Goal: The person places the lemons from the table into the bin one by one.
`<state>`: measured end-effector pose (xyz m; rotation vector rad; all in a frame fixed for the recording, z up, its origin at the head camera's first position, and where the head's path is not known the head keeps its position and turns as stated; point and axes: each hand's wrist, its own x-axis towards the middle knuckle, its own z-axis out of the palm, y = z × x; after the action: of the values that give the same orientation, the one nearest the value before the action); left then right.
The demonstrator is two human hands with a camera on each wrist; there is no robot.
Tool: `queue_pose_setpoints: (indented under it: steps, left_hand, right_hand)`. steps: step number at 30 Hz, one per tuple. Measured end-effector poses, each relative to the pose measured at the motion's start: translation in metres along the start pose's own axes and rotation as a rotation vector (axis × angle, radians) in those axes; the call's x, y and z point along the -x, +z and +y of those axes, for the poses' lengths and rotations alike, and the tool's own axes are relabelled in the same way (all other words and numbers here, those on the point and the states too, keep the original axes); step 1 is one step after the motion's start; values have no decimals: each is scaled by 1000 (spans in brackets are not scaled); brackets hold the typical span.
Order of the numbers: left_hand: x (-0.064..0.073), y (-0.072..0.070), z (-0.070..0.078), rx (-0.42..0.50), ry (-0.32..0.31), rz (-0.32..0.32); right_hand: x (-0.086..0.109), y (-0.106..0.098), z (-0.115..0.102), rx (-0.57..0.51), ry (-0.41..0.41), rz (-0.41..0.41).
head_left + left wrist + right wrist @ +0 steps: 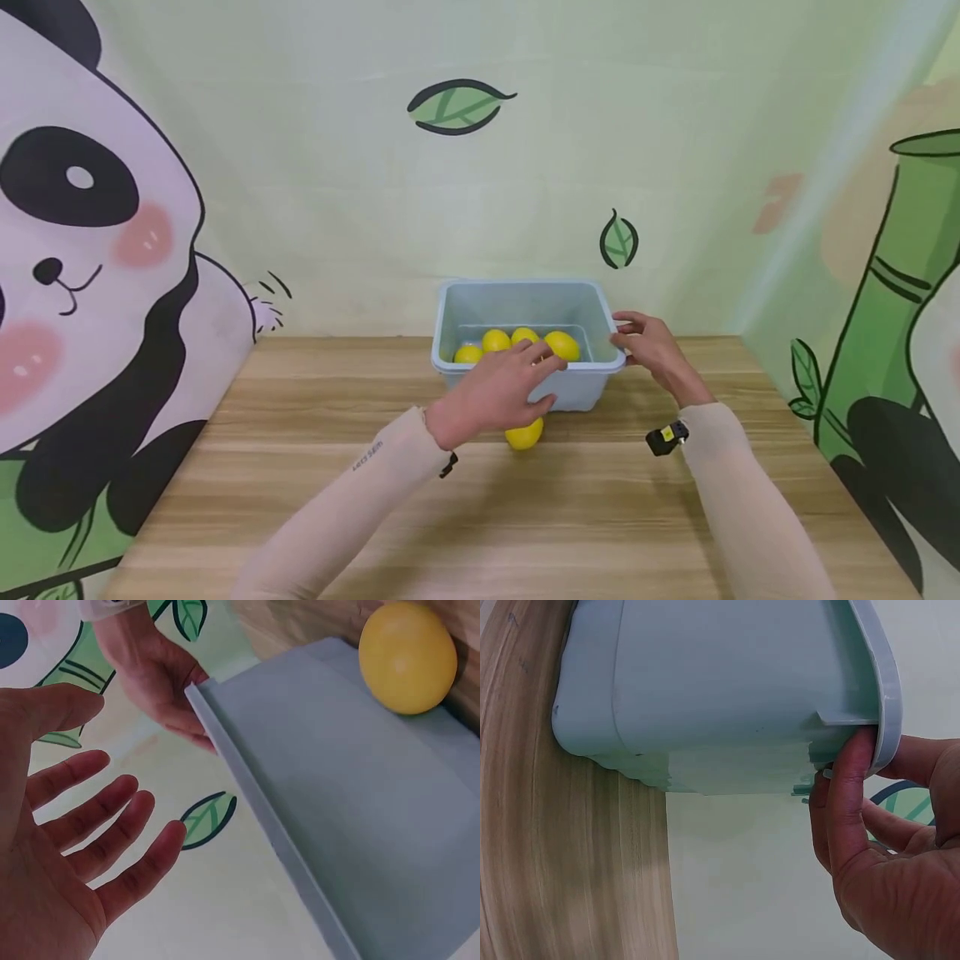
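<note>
A light blue plastic bin (581,390) stands at the back of the wooden table. Several yellow lemons (562,346) lie inside it, some partly hidden by my left hand. One more lemon (524,435) rests on the table just in front of the bin. My left hand (498,387) hovers at the bin's front rim, above that lemon. In the left wrist view its fingers (142,862) are spread and slightly bent, with nothing between them. My right hand (889,847) grips the bin's right rim, fingers curled underneath the lip and thumb over it.
The wooden table (315,417) extends to both sides and toward me. A pale green backdrop (337,208) with painted leaves and pandas rises close behind the bin and along both sides. A small black device (666,437) is strapped at my right wrist.
</note>
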<state>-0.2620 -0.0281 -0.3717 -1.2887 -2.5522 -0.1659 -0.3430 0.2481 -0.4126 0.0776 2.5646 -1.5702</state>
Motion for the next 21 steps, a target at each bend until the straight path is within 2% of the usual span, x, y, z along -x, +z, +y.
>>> queue_pose_setpoints:
  steps: [9, 16, 21]
  left_hand:
    - [12, 12, 11, 6, 10, -65]
    - [19, 36, 15, -30, 35, -100]
    - [22, 50, 17, -43, 35, -167]
  right_hand:
    - [2, 2, 2, -6, 14, -12]
    - [0, 1, 3, -19, -7, 7]
    - [0, 0, 3, -12, 4, 4]
